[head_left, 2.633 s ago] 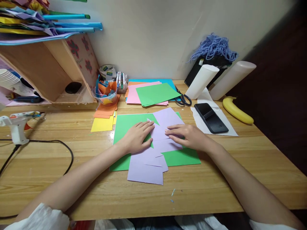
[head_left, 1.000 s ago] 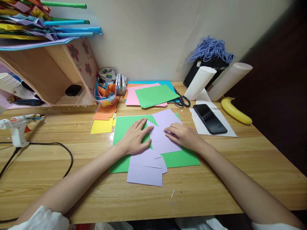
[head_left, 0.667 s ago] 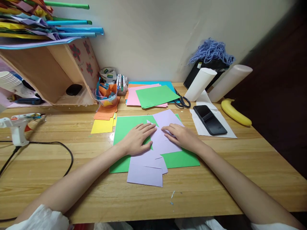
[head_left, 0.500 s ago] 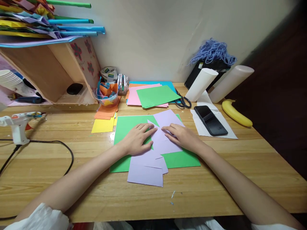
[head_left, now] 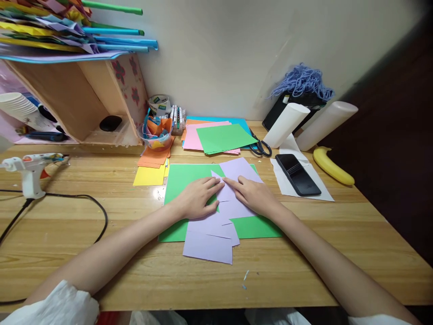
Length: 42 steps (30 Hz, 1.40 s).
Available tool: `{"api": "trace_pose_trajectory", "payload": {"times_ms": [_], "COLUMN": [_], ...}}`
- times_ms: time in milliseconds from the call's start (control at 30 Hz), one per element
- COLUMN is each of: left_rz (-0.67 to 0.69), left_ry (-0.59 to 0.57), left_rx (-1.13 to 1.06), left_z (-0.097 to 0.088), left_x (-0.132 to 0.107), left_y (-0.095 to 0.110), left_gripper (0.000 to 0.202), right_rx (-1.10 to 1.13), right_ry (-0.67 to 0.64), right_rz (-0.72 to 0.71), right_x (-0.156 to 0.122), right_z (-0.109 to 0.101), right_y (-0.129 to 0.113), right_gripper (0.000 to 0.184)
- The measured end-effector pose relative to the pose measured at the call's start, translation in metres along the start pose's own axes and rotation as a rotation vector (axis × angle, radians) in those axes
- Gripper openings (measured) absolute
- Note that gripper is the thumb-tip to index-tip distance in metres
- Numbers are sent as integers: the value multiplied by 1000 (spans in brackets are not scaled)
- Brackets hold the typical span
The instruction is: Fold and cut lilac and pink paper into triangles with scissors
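Observation:
A large green sheet (head_left: 181, 180) lies flat on the wooden desk (head_left: 101, 253). Several lilac paper squares (head_left: 209, 239) overlap on it, one hanging over its near edge. My left hand (head_left: 198, 198) lies flat with fingers stretched out, pressing a lilac piece (head_left: 227, 193) against the green sheet. My right hand (head_left: 252, 195) rests on the same lilac piece from the right, fingers extended, its fingertips almost meeting those of the left hand. Neither hand grips anything.
A stack of pink, green and blue paper (head_left: 219, 136) lies behind, with scissors (head_left: 261, 146) to its right. A phone (head_left: 297, 168), banana (head_left: 333, 165) and white rolls (head_left: 286, 125) sit right. Orange and yellow sheets (head_left: 150, 169), a scrap bowl (head_left: 156, 135) and glue gun (head_left: 30, 169) sit left.
My right hand has slid leftward across the lilac piece until its fingertips nearly touch the left hand's. The left hand has stayed pressed in place. The camera view shifted slightly.

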<state>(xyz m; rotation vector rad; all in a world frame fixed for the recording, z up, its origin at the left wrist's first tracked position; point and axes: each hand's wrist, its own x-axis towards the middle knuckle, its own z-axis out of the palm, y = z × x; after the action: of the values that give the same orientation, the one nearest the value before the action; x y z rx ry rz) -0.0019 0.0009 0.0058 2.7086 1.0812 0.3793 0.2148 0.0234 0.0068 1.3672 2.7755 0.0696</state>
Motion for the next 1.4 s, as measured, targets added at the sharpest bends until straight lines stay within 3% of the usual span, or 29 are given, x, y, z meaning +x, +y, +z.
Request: {"api": "trace_pose_trajectory", "payload": {"times_ms": [233,533,833,1067,1400], "left_rz": [1,25,22,17,-6], "left_ry": [-15,-3,14,17,12], "left_rx": [24,46,27,19,12], "left_z": [-2,1,0,0,-1], "left_x": [0,-1,-2,-1,-1], "left_y": [1,0,0,0,0], "left_gripper": [48,45,43,45,48], "right_rx": [-38,-1,8,-14,-54], "right_ry": [-104,-239,-237,-226,-138], "right_rz": [34,-34,-70,-36,-16], "right_x": [11,32,45,30,-13], "right_z": [-4,-21,-22,-22,-24], "right_y": [-3,-5,-6,-3,7], "right_gripper": [54,59,62,58,55]}}
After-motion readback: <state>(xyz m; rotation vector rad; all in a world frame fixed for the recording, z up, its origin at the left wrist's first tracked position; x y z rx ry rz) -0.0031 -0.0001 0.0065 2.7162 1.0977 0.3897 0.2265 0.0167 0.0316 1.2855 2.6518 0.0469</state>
